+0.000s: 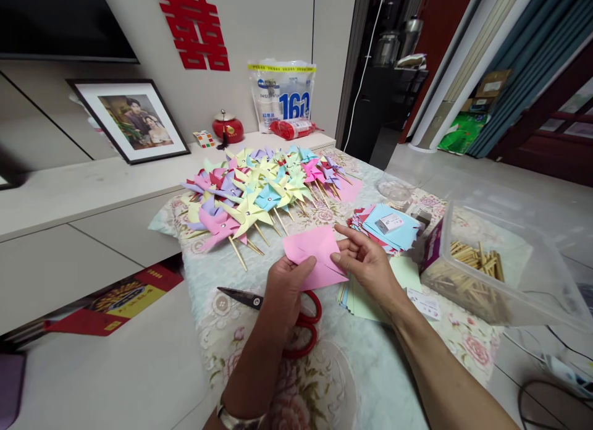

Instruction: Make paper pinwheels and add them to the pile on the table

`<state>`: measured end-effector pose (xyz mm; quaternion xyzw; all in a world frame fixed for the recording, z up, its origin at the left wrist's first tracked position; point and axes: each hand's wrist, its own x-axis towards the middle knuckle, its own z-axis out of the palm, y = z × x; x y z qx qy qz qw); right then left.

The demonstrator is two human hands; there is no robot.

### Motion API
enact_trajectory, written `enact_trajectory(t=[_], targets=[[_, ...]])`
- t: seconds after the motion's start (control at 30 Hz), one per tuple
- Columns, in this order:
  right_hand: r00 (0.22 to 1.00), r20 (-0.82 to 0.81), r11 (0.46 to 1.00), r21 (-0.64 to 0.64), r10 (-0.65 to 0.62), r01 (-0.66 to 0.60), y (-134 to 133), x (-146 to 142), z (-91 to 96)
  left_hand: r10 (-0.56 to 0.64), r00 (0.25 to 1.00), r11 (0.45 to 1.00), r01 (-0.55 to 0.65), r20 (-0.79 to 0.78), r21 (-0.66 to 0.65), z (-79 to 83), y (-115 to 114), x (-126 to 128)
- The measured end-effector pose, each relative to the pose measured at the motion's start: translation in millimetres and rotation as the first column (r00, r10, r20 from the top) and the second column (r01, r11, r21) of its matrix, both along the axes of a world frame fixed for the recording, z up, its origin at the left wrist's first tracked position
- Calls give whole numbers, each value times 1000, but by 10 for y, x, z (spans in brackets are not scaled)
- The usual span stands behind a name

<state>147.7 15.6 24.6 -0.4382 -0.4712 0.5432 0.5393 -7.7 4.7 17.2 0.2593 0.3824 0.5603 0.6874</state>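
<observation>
Between my two hands is a square of pink paper with slits running in from its corners. My left hand pinches its lower left part, thumb on top. At the paper's right edge, my right hand grips a corner between thumb and fingers. Red-handled scissors lie on the floral tablecloth, partly hidden under my left wrist, blades pointing left. Beyond my hands lies a heap of finished paper pinwheels on wooden sticks. Pale green sheets are stacked beneath my right hand.
Right of the sheets stands a clear plastic bin of wooden sticks. A small box rests on cut blue paper. Behind the table, a white cabinet carries a framed photo, a red jar and a cup bag.
</observation>
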Motion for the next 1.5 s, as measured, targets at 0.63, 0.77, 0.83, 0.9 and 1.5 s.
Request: enact_trajectory(t=[0.63,0.77,0.83,0.9,1.5], targets=[[904,401,922,275,147,-272,-62,93,78,-25,997,1000,26,72,-11,33,42,-91],[889,425,921,254,169,-296,-70,76,119,2,1000,1000,-1,31,-24,13,48,-81],[885,431,918,251,178,-307,-72,64,132,13,1000,1000,-13,8,-16,10,44,-66],[878,444,917,247,181,-314,-73,52,138,26,1000,1000,-26,-13,-4,6,36,-48],[864,503,959,227,35,-171,-84,-51,100,52,995,999,-52,-86,0,-47,14,31]])
